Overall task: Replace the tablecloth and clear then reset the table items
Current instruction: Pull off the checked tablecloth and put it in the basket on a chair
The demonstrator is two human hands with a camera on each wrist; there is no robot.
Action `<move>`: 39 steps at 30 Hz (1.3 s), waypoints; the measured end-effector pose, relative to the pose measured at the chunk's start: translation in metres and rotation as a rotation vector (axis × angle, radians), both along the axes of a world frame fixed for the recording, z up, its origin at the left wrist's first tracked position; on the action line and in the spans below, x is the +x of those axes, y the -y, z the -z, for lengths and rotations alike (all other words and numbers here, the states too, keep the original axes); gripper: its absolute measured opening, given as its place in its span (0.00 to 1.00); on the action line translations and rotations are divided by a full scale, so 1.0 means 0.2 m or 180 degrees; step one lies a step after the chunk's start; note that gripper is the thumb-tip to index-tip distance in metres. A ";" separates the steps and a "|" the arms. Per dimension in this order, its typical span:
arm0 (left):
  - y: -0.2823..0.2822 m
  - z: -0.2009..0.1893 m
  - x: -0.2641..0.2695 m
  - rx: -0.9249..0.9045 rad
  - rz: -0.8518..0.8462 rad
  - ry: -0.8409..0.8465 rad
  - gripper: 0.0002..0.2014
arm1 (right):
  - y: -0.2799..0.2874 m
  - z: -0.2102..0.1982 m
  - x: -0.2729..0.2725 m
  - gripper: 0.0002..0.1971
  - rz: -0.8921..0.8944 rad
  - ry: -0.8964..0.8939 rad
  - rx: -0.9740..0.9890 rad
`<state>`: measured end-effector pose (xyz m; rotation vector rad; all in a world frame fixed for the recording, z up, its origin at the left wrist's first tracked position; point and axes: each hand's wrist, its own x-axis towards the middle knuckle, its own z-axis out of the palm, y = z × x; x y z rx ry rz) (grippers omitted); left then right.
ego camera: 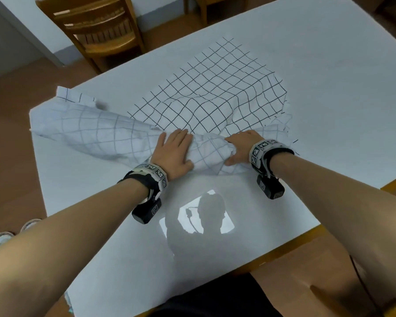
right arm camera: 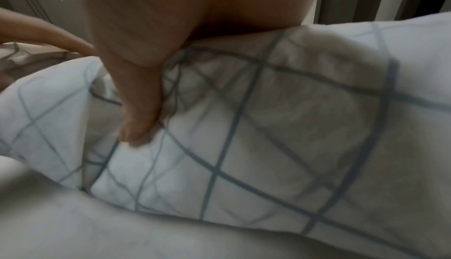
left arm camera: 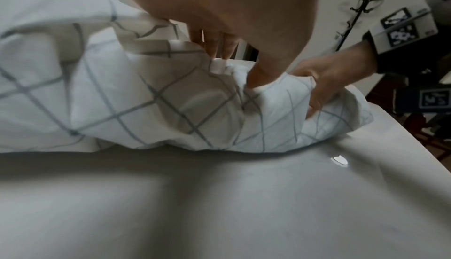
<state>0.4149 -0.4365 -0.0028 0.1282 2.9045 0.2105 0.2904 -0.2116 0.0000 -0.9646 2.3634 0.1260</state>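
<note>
A white tablecloth [ego camera: 215, 92] with a black grid lies crumpled on the white table [ego camera: 215, 225], its near part folded back so the pale underside shows. My left hand [ego camera: 178, 148] pinches a bunched ridge of the cloth, thumb on the near side and fingers over the top. My right hand [ego camera: 233, 149] grips the same ridge just to the right. In the left wrist view my left thumb [left arm camera: 256, 81] digs into the tablecloth [left arm camera: 122, 108], and the right hand [left arm camera: 317, 87] curls round it. The right wrist view shows my right thumb [right arm camera: 136, 128] pressing the tablecloth [right arm camera: 268, 147].
A wooden chair [ego camera: 101, 30] stands beyond the table's far left corner, and another chair [ego camera: 206, 8] is at the back. Shoes [ego camera: 0, 241] sit on the brown floor at the left. A black coat stand [left arm camera: 361, 2] stands by the wall.
</note>
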 end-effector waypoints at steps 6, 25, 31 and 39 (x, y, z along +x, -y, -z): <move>-0.02 0.05 0.03 -0.0771 0.0119 0.0586 0.54 | 0.03 0.00 -0.03 0.25 -0.0006 0.0005 0.0114; -0.19 -0.03 -0.12 -0.0201 0.0012 0.1184 0.12 | -0.27 0.00 0.30 0.56 0.0450 -0.0696 -0.0972; -0.21 -0.11 -0.10 0.0185 -0.0176 0.1856 0.11 | -0.25 0.03 0.47 0.49 -0.0138 -0.0720 -0.0402; -0.15 -0.10 0.12 0.0000 0.0207 0.0496 0.28 | -0.08 -0.08 0.29 0.11 0.0056 -0.0071 0.0240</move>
